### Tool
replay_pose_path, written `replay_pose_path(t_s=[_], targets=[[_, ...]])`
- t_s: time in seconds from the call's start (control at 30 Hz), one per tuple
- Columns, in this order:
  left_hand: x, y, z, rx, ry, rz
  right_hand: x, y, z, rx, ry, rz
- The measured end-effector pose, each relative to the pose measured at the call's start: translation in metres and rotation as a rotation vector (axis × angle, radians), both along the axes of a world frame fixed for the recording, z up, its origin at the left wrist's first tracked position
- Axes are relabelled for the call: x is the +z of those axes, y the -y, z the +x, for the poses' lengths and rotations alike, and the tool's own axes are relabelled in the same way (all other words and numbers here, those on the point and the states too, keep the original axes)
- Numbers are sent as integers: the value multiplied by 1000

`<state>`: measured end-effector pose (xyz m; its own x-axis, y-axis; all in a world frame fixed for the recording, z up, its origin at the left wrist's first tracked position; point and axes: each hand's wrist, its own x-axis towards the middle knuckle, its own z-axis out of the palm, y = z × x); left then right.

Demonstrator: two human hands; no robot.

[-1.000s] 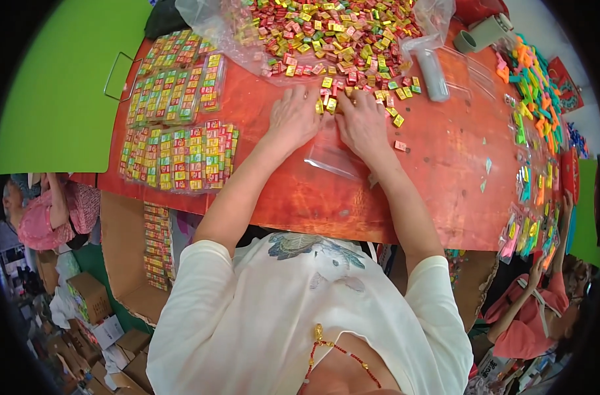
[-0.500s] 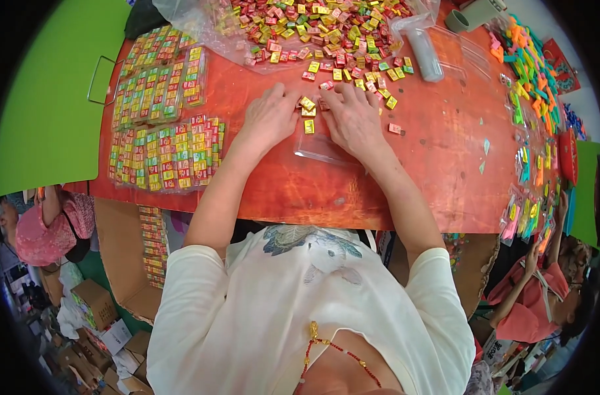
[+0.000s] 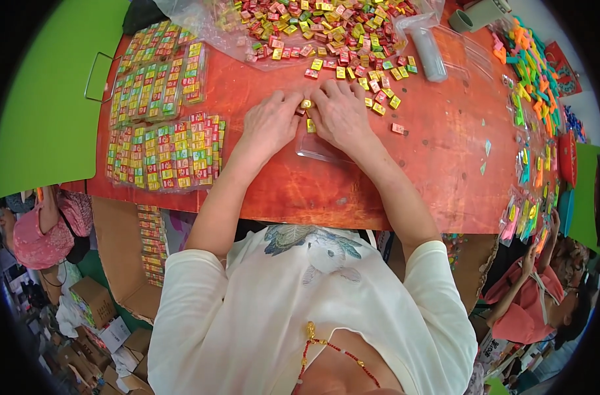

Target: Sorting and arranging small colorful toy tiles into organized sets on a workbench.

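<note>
Over the middle of the table, my left hand (image 3: 272,120) and my right hand (image 3: 340,116) almost meet, fingers bent and closed. Between their fingertips sits a small yellow box (image 3: 306,104), pinched from both sides. Reddish bits of other boxes show under the left fingers, mostly hidden. Just below, another small yellow box (image 3: 311,126) lies close to the right thumb. A clear plastic tray (image 3: 316,153) extends beneath the right hand toward me; its far part is covered by the hands. Loose small boxes (image 3: 379,108) in red, pink and yellow lie right beside the right hand.
A big heap of small boxes (image 3: 333,29) spreads over a plastic bag (image 3: 231,51) at the back. Filled clear packs (image 3: 165,155) are stacked at left. A clear roll (image 3: 429,56) lies back right, with colourful plastic pieces (image 3: 533,66) beyond. Another person (image 3: 527,296) is at right.
My right hand has shifted left, closing the gap to the left hand. The yellow boxes between them are now more covered by fingers.
</note>
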<state>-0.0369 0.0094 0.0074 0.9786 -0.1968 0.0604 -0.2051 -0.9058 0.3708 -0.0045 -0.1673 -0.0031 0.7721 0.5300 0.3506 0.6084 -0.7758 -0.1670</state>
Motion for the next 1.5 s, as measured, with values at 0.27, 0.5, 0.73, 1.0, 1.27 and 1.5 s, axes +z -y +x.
replay_pose_path(t_s=[0.27, 0.5, 0.73, 1.0, 1.27, 1.5], targets=[[-3, 0, 1, -34, 22, 17, 0, 35, -17, -195, 54, 76], [2, 8, -1, -56, -5, 43, 12, 31, -29, -278, 88, -71], [3, 6, -1, -25, -21, -21, 1, 22, -9, -4, 18, -54], [-2, 10, 1, 9, -15, 24, 1, 5, -13, -70, 70, 0], [4, 14, 0, 18, -21, 8, 11, 45, -23, -54, -78, 18], [-1, 28, 6, -3, -42, 11, 5, 47, -18, -92, -117, -44]])
